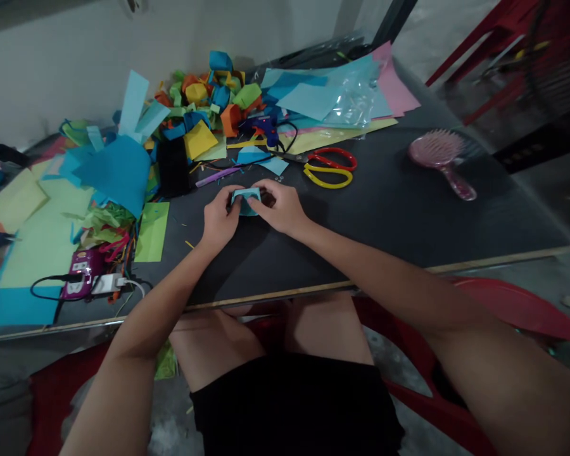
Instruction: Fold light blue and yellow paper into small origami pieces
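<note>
A small folded piece of light blue paper (246,200) lies on the dark table (389,209), pinched between both my hands. My left hand (219,220) grips its left end with bent fingers. Fingers of my right hand (280,206) close over its right end and top edge. Both forearms reach in from the near edge of the table.
Red and yellow scissors (330,167) lie just beyond my right hand. A pile of folded coloured paper pieces (209,101) and blue sheets (308,95) sit at the back. A pink hairbrush (439,158) rests at right. Green sheets (152,231) and a purple device (80,271) lie left.
</note>
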The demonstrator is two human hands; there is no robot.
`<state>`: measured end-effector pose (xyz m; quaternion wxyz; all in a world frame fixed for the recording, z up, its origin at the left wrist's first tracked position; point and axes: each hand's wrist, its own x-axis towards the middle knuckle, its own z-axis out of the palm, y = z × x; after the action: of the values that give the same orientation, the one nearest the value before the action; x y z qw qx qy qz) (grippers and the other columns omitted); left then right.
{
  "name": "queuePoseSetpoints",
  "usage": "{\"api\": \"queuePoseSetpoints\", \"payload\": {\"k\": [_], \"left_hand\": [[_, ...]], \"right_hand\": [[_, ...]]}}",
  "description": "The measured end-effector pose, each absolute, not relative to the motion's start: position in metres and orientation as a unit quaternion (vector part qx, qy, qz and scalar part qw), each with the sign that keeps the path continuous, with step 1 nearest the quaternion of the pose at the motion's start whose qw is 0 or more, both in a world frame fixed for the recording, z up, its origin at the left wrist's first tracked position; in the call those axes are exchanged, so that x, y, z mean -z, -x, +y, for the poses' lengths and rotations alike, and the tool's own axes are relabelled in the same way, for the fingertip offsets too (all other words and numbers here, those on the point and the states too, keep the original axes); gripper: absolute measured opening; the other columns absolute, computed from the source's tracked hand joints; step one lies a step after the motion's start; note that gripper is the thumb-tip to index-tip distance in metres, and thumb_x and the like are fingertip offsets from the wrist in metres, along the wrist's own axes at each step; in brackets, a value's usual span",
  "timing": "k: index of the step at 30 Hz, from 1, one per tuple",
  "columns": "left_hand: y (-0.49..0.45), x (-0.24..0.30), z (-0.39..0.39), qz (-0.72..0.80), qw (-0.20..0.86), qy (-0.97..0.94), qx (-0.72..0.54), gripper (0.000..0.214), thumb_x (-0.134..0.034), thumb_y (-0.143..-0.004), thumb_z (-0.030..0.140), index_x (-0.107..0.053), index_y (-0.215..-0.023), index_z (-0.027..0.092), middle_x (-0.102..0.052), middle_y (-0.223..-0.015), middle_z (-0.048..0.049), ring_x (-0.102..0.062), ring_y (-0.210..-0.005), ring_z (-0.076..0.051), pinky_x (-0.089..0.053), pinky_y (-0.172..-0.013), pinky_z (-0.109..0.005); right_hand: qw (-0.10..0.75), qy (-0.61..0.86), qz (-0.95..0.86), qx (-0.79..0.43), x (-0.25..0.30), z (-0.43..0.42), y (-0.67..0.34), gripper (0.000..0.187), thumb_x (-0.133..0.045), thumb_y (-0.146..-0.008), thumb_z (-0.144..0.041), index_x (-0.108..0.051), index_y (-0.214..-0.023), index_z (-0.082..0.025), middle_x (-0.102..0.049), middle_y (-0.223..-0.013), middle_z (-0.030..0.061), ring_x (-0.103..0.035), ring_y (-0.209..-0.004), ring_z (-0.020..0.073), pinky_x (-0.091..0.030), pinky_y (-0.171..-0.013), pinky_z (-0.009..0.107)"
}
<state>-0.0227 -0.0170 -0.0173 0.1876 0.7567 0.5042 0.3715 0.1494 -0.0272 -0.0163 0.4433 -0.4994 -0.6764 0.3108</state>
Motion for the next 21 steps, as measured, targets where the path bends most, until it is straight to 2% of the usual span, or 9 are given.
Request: {"api": "queuePoseSetpoints", "payload": {"k": [2, 5, 7, 10, 13, 18, 21], "left_hand": [[0.022, 0.017, -0.016, 0.512, 0.181, -0.76, -0.358, 0.021, -0.053, -0.093, 0.024, -0.067, -0.108, 0.021, -0.073, -0.09, -0.0017, -0.064, -0.071, -0.012, -0.048, -0.066, -0.023], [0.019, 0.017, -0.016, 0.539, 0.173, -0.748, -0.347, 0.026, -0.054, -0.093, 0.023, -0.067, -0.115, 0.02, -0.075, -0.097, -0.0043, -0.067, -0.076, -0.015, -0.05, -0.07, -0.025], [0.018, 0.015, -0.017, 0.563, 0.161, -0.735, -0.342, 0.028, -0.053, -0.094, 0.027, -0.069, -0.116, 0.019, -0.076, -0.097, -0.0058, -0.069, -0.079, -0.017, -0.05, -0.072, -0.026], [0.015, 0.012, -0.021, 0.594, 0.125, -0.729, -0.316, 0.034, -0.047, -0.098, 0.034, -0.073, -0.113, 0.018, -0.076, -0.087, -0.0068, -0.069, -0.075, -0.018, -0.048, -0.071, -0.027], [0.011, 0.009, -0.022, 0.6, 0.063, -0.747, -0.279, 0.042, -0.044, -0.099, 0.04, -0.07, -0.122, 0.017, -0.077, -0.086, -0.0094, -0.07, -0.076, -0.02, -0.047, -0.07, -0.026], [0.007, 0.011, -0.008, 0.597, -0.016, -0.771, -0.221, 0.045, -0.038, -0.102, 0.04, -0.063, -0.132, 0.017, -0.076, -0.1, -0.0149, -0.072, -0.094, -0.022, -0.049, -0.078, -0.027], [0.008, 0.013, 0.002, 0.562, -0.02, -0.797, -0.221, 0.042, -0.037, -0.103, 0.034, -0.064, -0.131, 0.02, -0.074, -0.113, -0.0136, -0.07, -0.105, -0.021, -0.05, -0.082, -0.027]], "right_hand": [[0.455, 0.491, -0.668, -0.326, 0.021, -0.024, -0.148, 0.035, -0.059, -0.083, -0.048, -0.063, -0.103, -0.02, -0.068, -0.081, 0.003, -0.058, -0.065, 0.0153, -0.045, -0.064, 0.029], [0.458, 0.499, -0.654, -0.338, 0.026, -0.018, -0.147, 0.027, -0.055, -0.085, -0.042, -0.062, -0.099, -0.02, -0.067, -0.079, 0.0022, -0.058, -0.066, 0.0157, -0.045, -0.065, 0.029], [0.446, 0.513, -0.657, -0.325, 0.026, -0.016, -0.145, 0.02, -0.053, -0.085, -0.035, -0.062, -0.094, -0.02, -0.064, -0.075, 0.0014, -0.058, -0.067, 0.016, -0.044, -0.065, 0.029], [0.428, 0.537, -0.662, -0.301, 0.022, -0.014, -0.143, 0.011, -0.052, -0.083, -0.024, -0.06, -0.088, -0.019, -0.059, -0.07, 0.0004, -0.057, -0.067, 0.0161, -0.042, -0.065, 0.028], [0.414, 0.558, -0.661, -0.282, 0.019, -0.011, -0.141, 0.008, -0.052, -0.081, -0.018, -0.058, -0.086, -0.019, -0.059, -0.07, 0.0006, -0.056, -0.066, 0.0164, -0.04, -0.066, 0.028], [0.41, 0.568, -0.661, -0.27, 0.019, -0.012, -0.138, 0.003, -0.055, -0.082, -0.022, -0.056, -0.084, -0.02, -0.058, -0.068, 0.0004, -0.056, -0.065, 0.017, -0.037, -0.063, 0.028], [0.398, 0.56, -0.674, -0.271, 0.019, -0.016, -0.139, 0.01, -0.058, -0.082, -0.03, -0.055, -0.079, -0.022, -0.055, -0.063, -0.0014, -0.053, -0.062, 0.0168, -0.035, -0.061, 0.029]]}}
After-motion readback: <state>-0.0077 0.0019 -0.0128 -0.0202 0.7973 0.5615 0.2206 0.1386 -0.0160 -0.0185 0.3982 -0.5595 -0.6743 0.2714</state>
